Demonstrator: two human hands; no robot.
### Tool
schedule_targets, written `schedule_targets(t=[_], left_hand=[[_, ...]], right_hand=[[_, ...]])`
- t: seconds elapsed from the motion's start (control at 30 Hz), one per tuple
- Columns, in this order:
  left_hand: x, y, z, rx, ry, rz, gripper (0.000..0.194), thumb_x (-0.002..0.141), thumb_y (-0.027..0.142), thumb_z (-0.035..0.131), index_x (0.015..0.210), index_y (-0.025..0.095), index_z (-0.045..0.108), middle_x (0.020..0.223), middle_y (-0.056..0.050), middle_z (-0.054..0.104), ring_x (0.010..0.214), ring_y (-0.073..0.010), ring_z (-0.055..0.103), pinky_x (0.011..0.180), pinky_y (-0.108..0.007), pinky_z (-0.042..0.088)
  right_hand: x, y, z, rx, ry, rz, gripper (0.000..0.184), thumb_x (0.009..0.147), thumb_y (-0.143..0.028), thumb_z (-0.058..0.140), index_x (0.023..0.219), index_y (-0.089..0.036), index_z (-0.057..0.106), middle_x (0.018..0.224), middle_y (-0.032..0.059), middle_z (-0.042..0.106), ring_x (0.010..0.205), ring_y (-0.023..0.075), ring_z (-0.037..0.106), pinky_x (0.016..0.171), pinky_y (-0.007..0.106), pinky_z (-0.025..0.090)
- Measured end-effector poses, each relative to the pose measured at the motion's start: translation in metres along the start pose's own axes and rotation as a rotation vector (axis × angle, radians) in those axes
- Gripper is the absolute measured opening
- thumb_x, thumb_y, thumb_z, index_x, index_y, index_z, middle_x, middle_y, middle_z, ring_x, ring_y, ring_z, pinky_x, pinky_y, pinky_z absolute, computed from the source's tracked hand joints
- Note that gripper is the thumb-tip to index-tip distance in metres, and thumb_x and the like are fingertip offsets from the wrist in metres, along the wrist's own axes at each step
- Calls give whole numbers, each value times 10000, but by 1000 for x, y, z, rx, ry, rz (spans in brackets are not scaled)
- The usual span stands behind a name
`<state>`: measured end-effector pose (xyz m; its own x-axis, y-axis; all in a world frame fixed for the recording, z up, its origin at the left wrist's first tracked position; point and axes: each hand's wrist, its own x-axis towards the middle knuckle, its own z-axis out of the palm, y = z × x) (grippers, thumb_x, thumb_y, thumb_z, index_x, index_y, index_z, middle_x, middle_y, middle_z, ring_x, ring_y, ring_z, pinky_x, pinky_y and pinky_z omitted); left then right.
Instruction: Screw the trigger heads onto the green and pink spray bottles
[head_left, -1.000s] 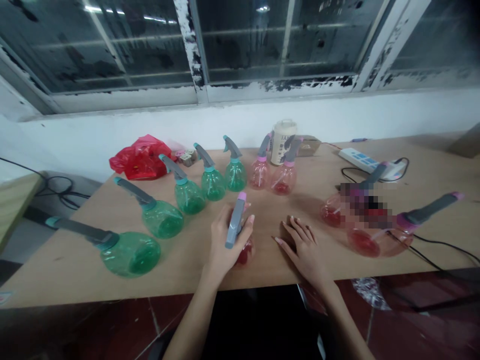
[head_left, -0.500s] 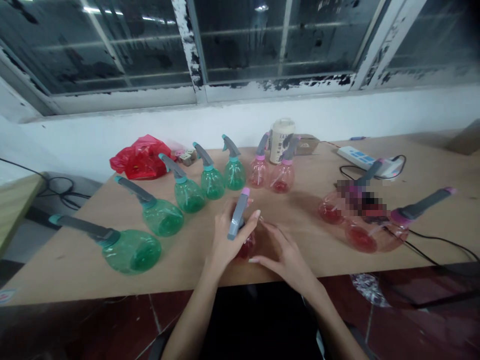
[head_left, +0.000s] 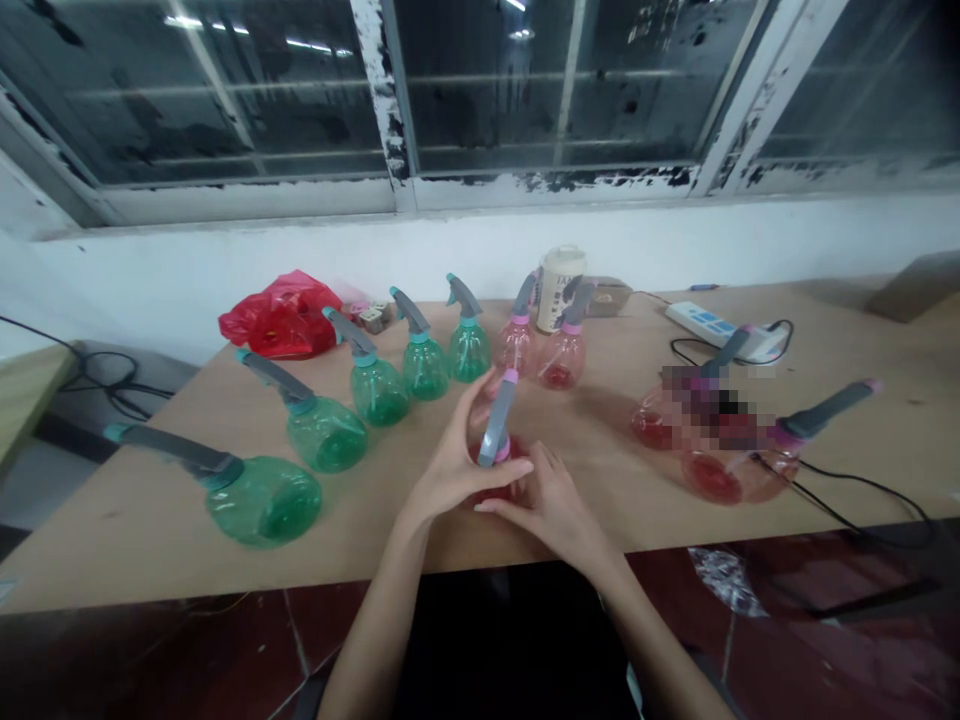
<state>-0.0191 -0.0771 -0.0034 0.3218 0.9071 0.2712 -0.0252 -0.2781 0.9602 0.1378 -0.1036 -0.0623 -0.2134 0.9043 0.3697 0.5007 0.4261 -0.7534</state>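
A pink spray bottle (head_left: 495,445) with a grey trigger head stands at the near middle of the table, between my hands. My left hand (head_left: 450,462) curls round its neck, thumb across the near side and fingers behind the head. Lower down, my right hand (head_left: 553,508) cups the bottle's body from the right, with thumb and fingers bent about it. The hands hide much of the body. To the left stand several green spray bottles (head_left: 326,435) in a curved row. Two more pink spray bottles (head_left: 559,360) are behind my hands.
At right are further pink bottles (head_left: 720,478), partly blurred by a pixelated patch. Behind them lies a white power strip (head_left: 724,330) with black cables. A red plastic bag (head_left: 281,318), a lidded cup (head_left: 560,290) and a cardboard box (head_left: 919,287) are along the wall.
My left hand has turned, its fingers now raised behind the spray head and its thumb lower across the neck. My right hand has closed in on the bottle, which has shifted slightly right.
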Motion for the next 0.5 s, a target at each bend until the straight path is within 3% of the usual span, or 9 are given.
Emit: schedule_targets(t=[0.13, 0.3, 0.5], left_hand=[[-6, -12, -9, -9, 33, 56, 1040, 685, 329, 829, 1506, 327, 190, 1539, -118, 350, 1440, -330, 300, 1172, -547, 238], [-30, -36, -12, -66, 145, 22, 877, 772, 350, 762, 1466, 325, 227, 1430, -123, 462, 1318, -293, 473, 1100, -507, 368], [-55, -70, 7, -135, 267, -45, 661, 814, 331, 716, 1378, 301, 372, 1212, -79, 600, 1065, -226, 636, 912, -404, 511]], right_hand=[[3, 28, -26, -66, 93, 107, 640, 769, -596, 692, 1235, -195, 514, 1111, 128, 653, 1055, 327, 619, 925, 534, 474], [15, 69, -61, -189, 329, 189, 790, 726, -697, 654, 1271, -147, 498, 1148, 184, 639, 1058, 341, 620, 921, 507, 477], [33, 94, -79, -335, 421, 326, 807, 746, -746, 569, 1253, -121, 500, 1083, 192, 651, 975, 350, 637, 831, 489, 500]])
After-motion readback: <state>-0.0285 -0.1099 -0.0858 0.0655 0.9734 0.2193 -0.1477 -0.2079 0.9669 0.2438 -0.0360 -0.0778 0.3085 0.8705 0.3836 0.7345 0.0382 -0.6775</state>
